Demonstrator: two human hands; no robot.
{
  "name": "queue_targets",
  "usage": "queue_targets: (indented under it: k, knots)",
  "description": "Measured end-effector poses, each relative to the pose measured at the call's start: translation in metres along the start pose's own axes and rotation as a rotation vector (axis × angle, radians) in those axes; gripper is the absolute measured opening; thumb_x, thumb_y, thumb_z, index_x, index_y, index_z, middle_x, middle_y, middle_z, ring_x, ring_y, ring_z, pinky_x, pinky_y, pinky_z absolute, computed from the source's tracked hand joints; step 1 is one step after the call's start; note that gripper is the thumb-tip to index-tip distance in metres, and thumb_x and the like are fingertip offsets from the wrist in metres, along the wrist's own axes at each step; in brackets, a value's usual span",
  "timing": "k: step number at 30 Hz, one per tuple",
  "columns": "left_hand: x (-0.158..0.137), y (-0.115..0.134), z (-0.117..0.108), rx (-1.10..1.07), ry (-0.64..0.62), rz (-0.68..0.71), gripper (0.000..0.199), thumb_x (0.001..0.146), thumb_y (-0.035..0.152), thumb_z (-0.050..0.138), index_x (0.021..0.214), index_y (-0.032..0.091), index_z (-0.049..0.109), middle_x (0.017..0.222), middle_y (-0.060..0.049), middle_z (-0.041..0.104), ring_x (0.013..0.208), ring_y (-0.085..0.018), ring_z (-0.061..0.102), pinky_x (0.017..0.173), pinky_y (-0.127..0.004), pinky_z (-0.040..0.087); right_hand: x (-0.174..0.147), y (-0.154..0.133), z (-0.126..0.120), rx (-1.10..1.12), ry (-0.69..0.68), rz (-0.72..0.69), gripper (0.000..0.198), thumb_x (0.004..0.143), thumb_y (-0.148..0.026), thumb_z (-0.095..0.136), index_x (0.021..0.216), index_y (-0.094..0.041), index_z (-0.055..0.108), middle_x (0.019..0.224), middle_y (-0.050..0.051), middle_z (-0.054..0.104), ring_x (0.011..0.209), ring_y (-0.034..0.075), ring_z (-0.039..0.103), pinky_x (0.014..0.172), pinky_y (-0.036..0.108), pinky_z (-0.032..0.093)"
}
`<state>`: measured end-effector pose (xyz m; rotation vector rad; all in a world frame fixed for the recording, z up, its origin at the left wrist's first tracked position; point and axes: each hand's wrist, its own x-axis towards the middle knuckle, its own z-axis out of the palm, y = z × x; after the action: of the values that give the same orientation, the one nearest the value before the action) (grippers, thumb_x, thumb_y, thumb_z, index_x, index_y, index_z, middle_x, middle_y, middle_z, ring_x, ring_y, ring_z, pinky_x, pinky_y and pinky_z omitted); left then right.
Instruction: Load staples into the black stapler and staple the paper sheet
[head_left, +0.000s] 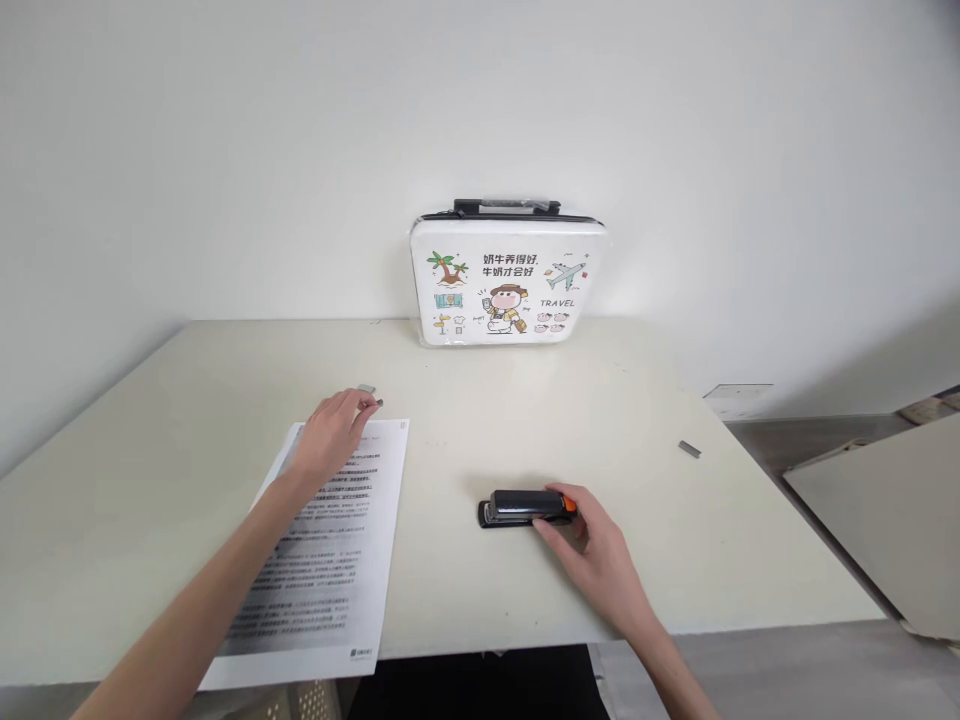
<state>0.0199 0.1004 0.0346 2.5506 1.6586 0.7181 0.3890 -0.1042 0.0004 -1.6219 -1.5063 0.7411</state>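
Note:
My left hand (334, 430) reaches over the top of a printed sheet of paper (360, 560), fingers pinched on a small grey strip of staples (379, 403). Just beyond those fingertips another strip of staples (366, 388) lies on the table. A black stapler (525, 506) with an orange part at its rear lies on the table, its front pointing left. My right hand (596, 550) is closed around the rear end of it, thumb on the near side and fingers on the far side.
One more staple strip (689, 449) lies toward the right edge of the white table (465, 420). Against the wall at the back stands a white case (510, 280) with cartoon travel pictures and a black handle. The paper overhangs the front edge slightly.

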Motion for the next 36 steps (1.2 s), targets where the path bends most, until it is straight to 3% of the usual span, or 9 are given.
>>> queue_targets:
  k: [6, 20, 23, 25, 28, 30, 32, 34, 36]
  knots:
    - [-0.003, 0.002, -0.003, -0.042, -0.069, -0.027, 0.037, 0.108, 0.050, 0.037, 0.109, 0.024, 0.063, 0.110, -0.008, 0.075, 0.100, -0.026, 0.069, 0.088, -0.039, 0.051, 0.000, -0.002, -0.001, -0.005, 0.004, 0.000, 0.038, 0.099, -0.053, 0.061, 0.128, -0.028, 0.062, 0.124, 0.009, 0.070, 0.091, 0.025, 0.068, 0.066, 0.036, 0.056]
    - [-0.004, 0.006, -0.007, -0.204, -0.092, -0.142, 0.036, 0.101, 0.054, 0.049, 0.113, 0.025, 0.066, 0.112, -0.008, 0.075, 0.102, -0.028, 0.069, 0.090, -0.039, 0.051, 0.000, 0.002, 0.000, -0.004, 0.000, -0.003, 0.038, 0.100, -0.052, 0.061, 0.129, -0.028, 0.061, 0.125, 0.009, 0.070, 0.094, 0.025, 0.067, 0.070, 0.036, 0.057]
    - [-0.003, 0.014, -0.009, -0.435, -0.033, -0.257, 0.041, 0.096, 0.055, 0.056, 0.123, 0.025, 0.064, 0.102, -0.007, 0.073, 0.096, -0.025, 0.067, 0.086, -0.037, 0.051, 0.000, 0.002, 0.000, -0.006, 0.005, -0.015, 0.037, 0.100, -0.052, 0.060, 0.129, -0.029, 0.062, 0.124, 0.008, 0.070, 0.093, 0.025, 0.068, 0.073, 0.038, 0.057]
    - [-0.002, 0.022, -0.010, -0.730, 0.013, -0.378, 0.044, 0.093, 0.054, 0.061, 0.124, 0.023, 0.064, 0.092, -0.004, 0.068, 0.089, -0.023, 0.065, 0.084, -0.035, 0.052, 0.000, 0.001, 0.000, -0.007, 0.006, -0.016, 0.037, 0.100, -0.052, 0.060, 0.128, -0.029, 0.062, 0.124, 0.008, 0.071, 0.094, 0.025, 0.068, 0.073, 0.038, 0.057]
    - [0.000, 0.040, -0.013, -1.234, 0.031, -0.632, 0.036, 0.085, 0.050, 0.072, 0.101, 0.019, 0.066, 0.083, -0.001, 0.058, 0.071, -0.015, 0.056, 0.070, -0.030, 0.050, 0.000, 0.000, 0.000, -0.010, 0.011, -0.014, 0.037, 0.099, -0.053, 0.060, 0.127, -0.028, 0.062, 0.123, 0.009, 0.071, 0.096, 0.026, 0.068, 0.074, 0.038, 0.057]
    - [-0.002, 0.054, -0.015, -1.439, -0.026, -0.776, 0.035, 0.078, 0.047, 0.080, 0.083, 0.019, 0.059, 0.076, 0.002, 0.050, 0.060, -0.011, 0.046, 0.057, -0.025, 0.043, 0.000, 0.000, 0.000, -0.007, 0.011, -0.014, 0.038, 0.099, -0.053, 0.060, 0.128, -0.028, 0.062, 0.124, 0.009, 0.070, 0.098, 0.026, 0.068, 0.076, 0.039, 0.058]
    - [-0.009, 0.070, -0.016, -1.499, -0.131, -0.838, 0.041, 0.076, 0.047, 0.082, 0.074, 0.020, 0.050, 0.070, 0.005, 0.040, 0.056, -0.009, 0.035, 0.052, -0.024, 0.035, 0.000, 0.001, 0.000, -0.006, 0.009, -0.012, 0.038, 0.099, -0.053, 0.060, 0.128, -0.028, 0.062, 0.125, 0.009, 0.070, 0.100, 0.026, 0.068, 0.078, 0.039, 0.058]
    - [-0.021, 0.086, -0.014, -1.424, -0.241, -0.798, 0.044, 0.079, 0.050, 0.079, 0.071, 0.022, 0.046, 0.068, 0.007, 0.033, 0.056, -0.009, 0.030, 0.051, -0.024, 0.032, 0.000, 0.002, 0.000, -0.013, 0.013, -0.010, 0.038, 0.099, -0.053, 0.061, 0.127, -0.028, 0.062, 0.126, 0.009, 0.070, 0.101, 0.026, 0.068, 0.080, 0.040, 0.058]
    - [-0.034, 0.103, -0.012, -1.212, -0.343, -0.653, 0.039, 0.083, 0.050, 0.075, 0.073, 0.021, 0.051, 0.067, 0.006, 0.033, 0.057, -0.011, 0.031, 0.054, -0.025, 0.031, 0.000, 0.003, 0.000, -0.020, 0.022, -0.013, 0.038, 0.099, -0.054, 0.061, 0.127, -0.028, 0.062, 0.125, 0.008, 0.071, 0.103, 0.027, 0.068, 0.084, 0.041, 0.058]
